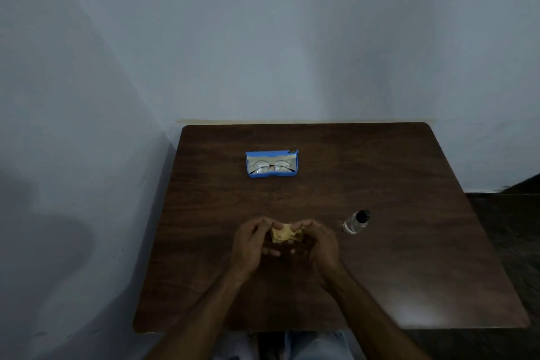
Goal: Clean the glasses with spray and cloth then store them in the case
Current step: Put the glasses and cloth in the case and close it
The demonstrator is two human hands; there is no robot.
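Note:
Thin round metal-rimmed glasses (271, 167) lie inside an open blue case (252, 174) at the far middle of the table. A small yellow cloth (283, 234) is held over the near middle of the table, crumpled between both hands. My left hand (250, 245) pinches its left edge with thumb and fingers. My right hand (318, 244) pinches its right edge. A small clear spray bottle (355, 224) with a black cap stands just to the right of my right hand, apart from it.
The dark wooden table (409, 257) stands against a pale wall, with another wall close on the left. A dark floor and a step show at the right. My knees are visible below the table's near edge.

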